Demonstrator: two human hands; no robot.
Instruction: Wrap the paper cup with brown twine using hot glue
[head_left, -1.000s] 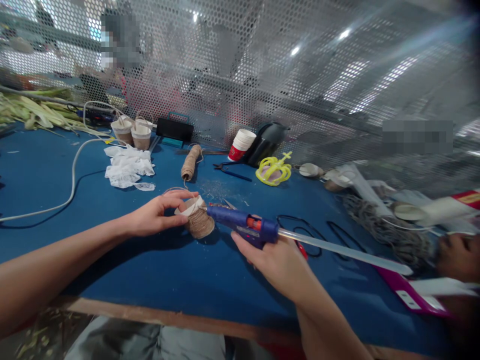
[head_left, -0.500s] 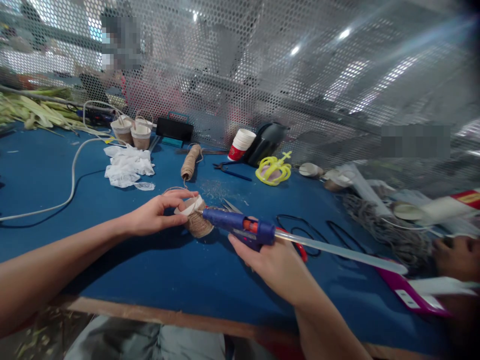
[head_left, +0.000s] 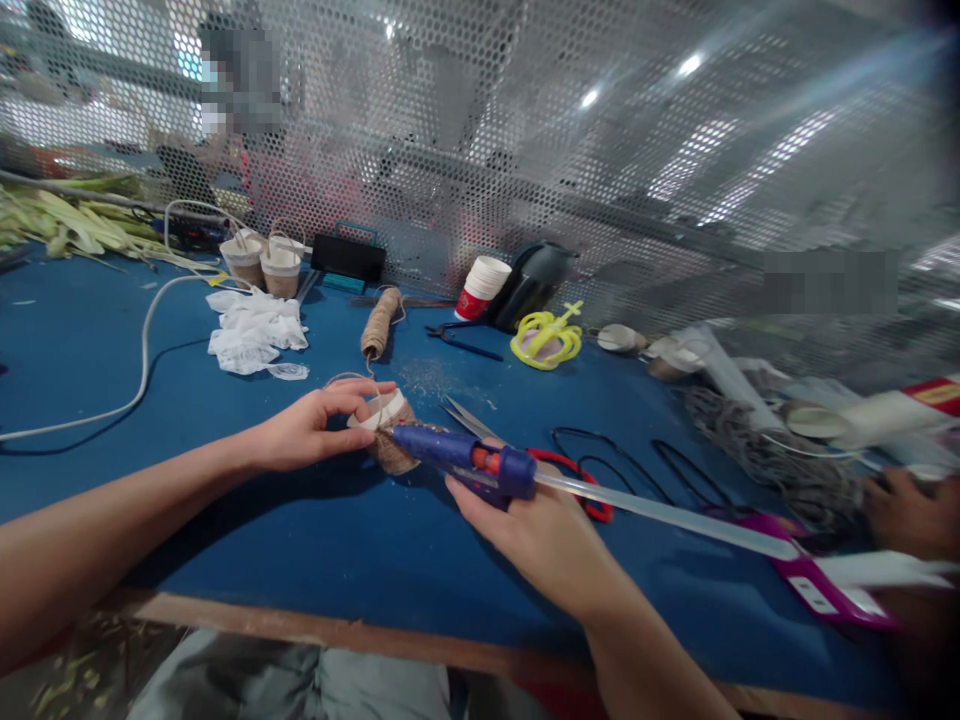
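Blue tabletop [head_left: 337, 550]: left fingers [head_left: 351, 438] pinch a white, twine-wrapped cup [head_left: 391, 457]; right fingers [head_left: 478, 509] grip a glue gun [head_left: 454, 450].

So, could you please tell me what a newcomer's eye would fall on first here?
Probably the blue glue gun in the grip of the right hand, its long clear stick jutting out to the right and its tip right by the twine-wrapped cup that the left hand holds. Next might come the bright yellow crown on the table, then the perforated screen behind it all.
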